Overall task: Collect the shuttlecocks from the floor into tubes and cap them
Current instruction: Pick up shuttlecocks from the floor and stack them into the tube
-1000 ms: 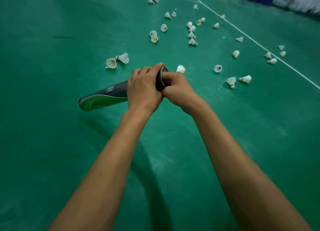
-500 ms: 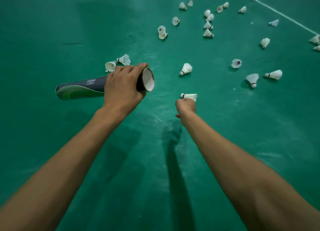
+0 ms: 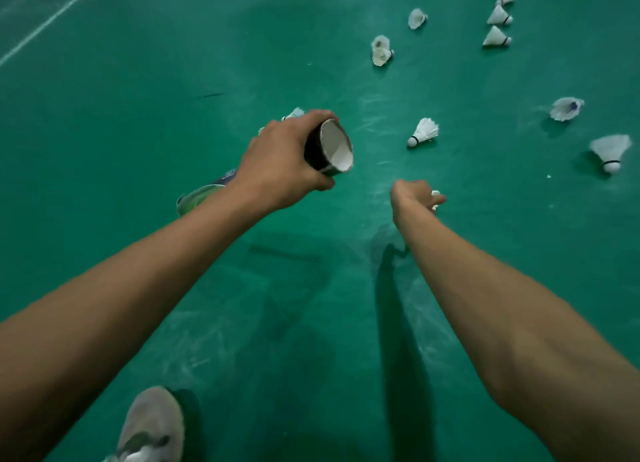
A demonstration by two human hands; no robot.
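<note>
at frame centre the left hand point(image 3: 280, 160) grips the tube point(image 3: 332, 148) near its open mouth, which faces right. just right of it the right hand point(image 3: 414, 198) curls round a shuttlecock point(image 3: 435, 194), mostly hidden, low over the green floor point(image 3: 138, 80). loose shuttlecocks point(image 3: 423, 132) lie scattered across the upper right.

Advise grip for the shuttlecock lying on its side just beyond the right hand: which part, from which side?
Take the shuttlecock by the cork and narrow neck, probably from above, pinching across it. It lies on its side, cork pointing near-left, feathers flaring away; the cork end is small and firm, the feathers wide and crushable.
</note>
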